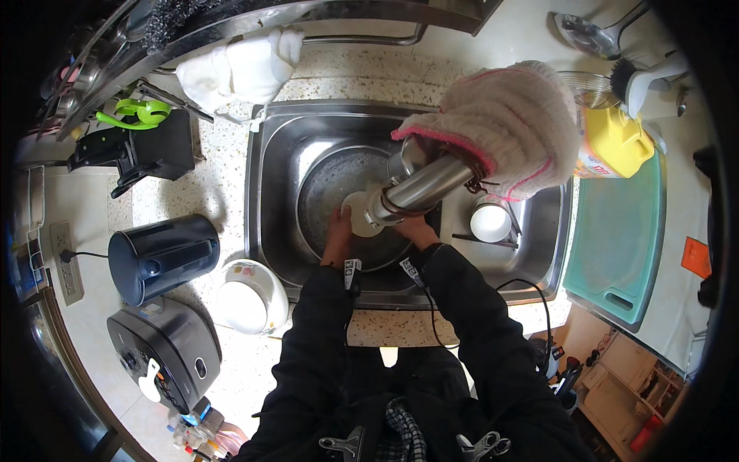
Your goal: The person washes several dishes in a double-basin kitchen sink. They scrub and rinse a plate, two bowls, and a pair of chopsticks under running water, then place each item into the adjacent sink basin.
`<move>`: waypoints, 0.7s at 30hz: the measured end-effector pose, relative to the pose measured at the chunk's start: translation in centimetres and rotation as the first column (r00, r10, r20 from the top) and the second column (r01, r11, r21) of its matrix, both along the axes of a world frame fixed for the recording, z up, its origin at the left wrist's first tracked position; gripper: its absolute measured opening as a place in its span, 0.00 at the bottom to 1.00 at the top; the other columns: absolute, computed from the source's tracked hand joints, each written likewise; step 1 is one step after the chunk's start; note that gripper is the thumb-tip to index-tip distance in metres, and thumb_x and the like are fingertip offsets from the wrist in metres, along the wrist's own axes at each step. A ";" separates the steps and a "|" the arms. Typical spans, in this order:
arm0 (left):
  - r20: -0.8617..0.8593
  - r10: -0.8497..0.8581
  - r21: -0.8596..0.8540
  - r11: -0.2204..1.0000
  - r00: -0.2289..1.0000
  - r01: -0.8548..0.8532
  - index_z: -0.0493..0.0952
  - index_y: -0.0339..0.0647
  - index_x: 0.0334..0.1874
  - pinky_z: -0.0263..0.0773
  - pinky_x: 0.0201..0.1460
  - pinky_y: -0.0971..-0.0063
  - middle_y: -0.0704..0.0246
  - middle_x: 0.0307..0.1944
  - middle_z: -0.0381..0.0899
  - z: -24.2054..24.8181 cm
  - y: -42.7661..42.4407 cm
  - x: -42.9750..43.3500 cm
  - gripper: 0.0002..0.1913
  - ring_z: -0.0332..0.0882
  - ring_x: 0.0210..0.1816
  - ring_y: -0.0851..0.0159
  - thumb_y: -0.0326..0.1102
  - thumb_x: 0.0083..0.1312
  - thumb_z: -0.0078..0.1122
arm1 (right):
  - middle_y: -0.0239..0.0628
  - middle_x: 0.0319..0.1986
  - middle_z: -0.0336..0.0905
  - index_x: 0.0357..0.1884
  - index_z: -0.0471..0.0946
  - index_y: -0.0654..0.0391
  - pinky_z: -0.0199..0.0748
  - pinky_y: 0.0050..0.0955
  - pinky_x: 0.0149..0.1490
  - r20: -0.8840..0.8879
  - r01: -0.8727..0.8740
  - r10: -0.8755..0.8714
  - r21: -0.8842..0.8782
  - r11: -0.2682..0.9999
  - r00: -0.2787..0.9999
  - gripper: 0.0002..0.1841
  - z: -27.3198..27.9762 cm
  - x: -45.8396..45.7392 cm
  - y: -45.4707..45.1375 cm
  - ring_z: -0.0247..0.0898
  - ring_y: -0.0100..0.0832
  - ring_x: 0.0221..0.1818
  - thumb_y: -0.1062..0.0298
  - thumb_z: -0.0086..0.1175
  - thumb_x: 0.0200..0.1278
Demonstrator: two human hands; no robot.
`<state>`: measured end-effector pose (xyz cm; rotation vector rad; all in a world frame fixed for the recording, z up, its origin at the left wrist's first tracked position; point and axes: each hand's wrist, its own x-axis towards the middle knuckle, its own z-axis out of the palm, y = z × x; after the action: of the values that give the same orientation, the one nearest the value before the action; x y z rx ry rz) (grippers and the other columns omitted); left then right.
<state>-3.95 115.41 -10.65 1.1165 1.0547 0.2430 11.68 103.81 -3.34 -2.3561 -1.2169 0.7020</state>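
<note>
A round metal basin (314, 190) stands in the left bowl of a steel double sink (277, 150). Above it, my left hand (339, 231) grips the left edge of a pale round dish (355, 205), thumb on its rim. My right hand (420, 231) is to the right of the dish, its fingers mostly hidden by the metal faucet spout (421, 190). Whether it also holds the dish cannot be made out. The spout covers the dish's right side. A white-and-pink cloth (508, 127) wraps the faucet's upper part.
In the right sink bowl sits a white cup or bowl (491, 224). A green cutting board (612, 242) and yellow bottle (620, 141) lie to the right. On the left are a dark kettle (167, 254), rice cooker (167, 352), stacked bowls (245, 306) and black knife block (167, 144).
</note>
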 end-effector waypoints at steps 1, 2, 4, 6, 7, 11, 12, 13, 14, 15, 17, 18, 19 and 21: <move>-0.079 -0.050 0.105 0.993 0.996 0.058 0.64 0.33 0.64 0.72 0.52 0.64 0.55 0.54 0.75 -1.2 0.2 0.0 0.27 0.76 0.53 0.57 0.47 0.71 0.50 | 0.48 0.45 0.79 0.47 0.79 0.56 0.73 0.43 0.53 -0.021 -0.002 0.001 -0.032 1.000 1.000 0.19 1.5 0.1 0.4 0.75 0.47 0.49 0.56 0.56 0.58; -0.148 -0.133 0.348 0.921 0.980 0.177 0.64 0.33 0.64 0.72 0.53 0.63 0.53 0.55 0.74 -2.3 0.5 0.0 0.27 0.75 0.54 0.55 0.48 0.71 0.49 | 0.47 0.45 0.79 0.47 0.80 0.53 0.74 0.42 0.53 0.014 0.012 -0.012 -0.022 1.000 1.000 0.18 2.3 -0.3 1.0 0.75 0.47 0.49 0.55 0.56 0.58; -0.377 -0.216 0.622 0.662 0.901 0.419 0.63 0.33 0.65 0.70 0.56 0.61 0.50 0.56 0.73 -3.7 0.8 -0.3 0.29 0.73 0.56 0.52 0.50 0.71 0.48 | 0.43 0.45 0.79 0.48 0.81 0.45 0.74 0.42 0.53 0.045 -0.035 0.037 -0.033 0.999 0.998 0.17 2.5 -1.0 1.5 0.76 0.46 0.48 0.54 0.57 0.58; -0.336 -0.238 0.397 0.842 0.911 0.366 0.65 0.33 0.63 0.68 0.57 0.60 0.47 0.54 0.73 -4.0 0.2 -0.5 0.29 0.73 0.56 0.49 0.52 0.71 0.46 | 0.41 0.46 0.80 0.50 0.81 0.37 0.75 0.41 0.53 0.038 -0.150 0.155 -0.103 0.983 0.987 0.17 1.0 -1.8 1.7 0.76 0.44 0.49 0.54 0.57 0.57; -0.338 -0.229 0.276 0.903 0.913 0.329 0.65 0.33 0.62 0.67 0.57 0.58 0.47 0.53 0.74 -3.8 -0.3 -0.4 0.29 0.73 0.56 0.47 0.53 0.71 0.44 | 0.40 0.46 0.80 0.51 0.80 0.34 0.74 0.41 0.53 0.070 -0.143 0.148 -0.068 0.987 0.987 0.17 -0.1 -2.1 1.7 0.75 0.44 0.50 0.54 0.57 0.57; -0.275 -0.092 0.513 0.828 0.957 0.227 0.67 0.32 0.57 0.67 0.55 0.55 0.46 0.49 0.76 -1.9 -2.4 0.8 0.28 0.74 0.52 0.41 0.54 0.72 0.39 | 0.43 0.50 0.78 0.54 0.78 0.39 0.72 0.39 0.57 -0.035 -0.019 0.019 -0.007 1.000 0.999 0.22 -4.2 -3.3 1.9 0.72 0.46 0.54 0.55 0.60 0.54; -0.314 -0.099 0.536 0.802 0.944 0.262 0.68 0.32 0.56 0.67 0.54 0.55 0.46 0.48 0.77 -1.4 -2.8 0.9 0.27 0.74 0.52 0.41 0.53 0.73 0.37 | 0.44 0.51 0.77 0.55 0.78 0.43 0.71 0.38 0.57 -0.095 0.041 -0.044 -0.029 0.999 0.994 0.24 -4.8 -3.5 2.7 0.71 0.47 0.55 0.55 0.61 0.53; -0.345 -0.109 0.550 0.782 0.932 0.294 0.68 0.32 0.56 0.67 0.53 0.55 0.46 0.48 0.77 -1.1 -2.9 0.9 0.27 0.74 0.52 0.41 0.53 0.73 0.36 | 0.45 0.51 0.77 0.55 0.77 0.46 0.71 0.39 0.57 -0.188 0.146 -0.147 -0.019 0.989 0.971 0.25 -5.0 -3.7 2.6 0.71 0.48 0.55 0.55 0.61 0.53; -0.288 -0.116 0.516 0.817 0.950 0.256 0.68 0.32 0.55 0.68 0.53 0.54 0.47 0.48 0.77 -0.9 -3.0 0.9 0.26 0.74 0.51 0.40 0.52 0.74 0.36 | 0.47 0.52 0.76 0.55 0.76 0.50 0.71 0.39 0.58 -0.273 0.100 -0.078 0.068 0.993 0.959 0.26 -4.9 -3.8 2.8 0.70 0.48 0.56 0.55 0.61 0.53; -0.218 -0.123 0.471 0.856 0.968 0.215 0.68 0.32 0.55 0.67 0.52 0.54 0.46 0.49 0.76 -0.8 -2.9 0.8 0.26 0.73 0.52 0.40 0.52 0.74 0.35 | 0.47 0.52 0.76 0.55 0.76 0.53 0.70 0.39 0.57 -0.381 0.115 -0.035 0.190 0.975 0.924 0.26 -4.5 -3.9 2.5 0.70 0.49 0.56 0.54 0.60 0.53; -0.149 -0.150 0.425 0.883 0.977 0.200 0.68 0.32 0.54 0.67 0.52 0.54 0.46 0.50 0.76 -1.1 -2.6 0.7 0.25 0.73 0.52 0.39 0.51 0.74 0.34 | 0.48 0.52 0.76 0.54 0.76 0.56 0.71 0.40 0.56 -0.429 0.116 0.008 0.262 0.958 0.903 0.27 -3.3 -3.5 1.5 0.70 0.50 0.56 0.54 0.59 0.53; -0.160 -0.172 0.431 0.874 0.972 0.226 0.69 0.32 0.54 0.67 0.52 0.55 0.46 0.50 0.76 -1.3 -2.2 0.5 0.25 0.73 0.52 0.39 0.51 0.75 0.33 | 0.48 0.51 0.77 0.53 0.76 0.56 0.71 0.41 0.55 -0.384 0.091 0.000 0.219 0.972 0.923 0.26 -2.7 -3.2 0.9 0.71 0.51 0.55 0.53 0.59 0.53; -0.175 -0.170 0.485 0.842 0.970 0.235 0.69 0.32 0.53 0.67 0.52 0.55 0.46 0.50 0.76 -1.4 -2.3 0.6 0.25 0.73 0.52 0.40 0.51 0.75 0.33 | 0.48 0.51 0.77 0.52 0.77 0.57 0.71 0.41 0.54 -0.334 0.069 -0.005 0.180 0.981 0.942 0.26 -2.2 -2.9 0.3 0.71 0.51 0.54 0.52 0.59 0.53; -0.215 -0.131 0.621 0.747 0.968 0.239 0.69 0.32 0.52 0.67 0.51 0.55 0.46 0.49 0.76 -1.8 -2.4 0.7 0.26 0.74 0.51 0.40 0.52 0.75 0.32 | 0.48 0.49 0.78 0.50 0.78 0.57 0.71 0.43 0.53 -0.242 0.035 -0.010 0.097 0.995 0.970 0.25 -2.2 -2.7 -0.1 0.72 0.53 0.52 0.51 0.58 0.54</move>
<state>-3.25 113.05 -12.44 1.8878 1.0116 0.3784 8.99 103.75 -5.55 -2.1267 -1.0918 0.8701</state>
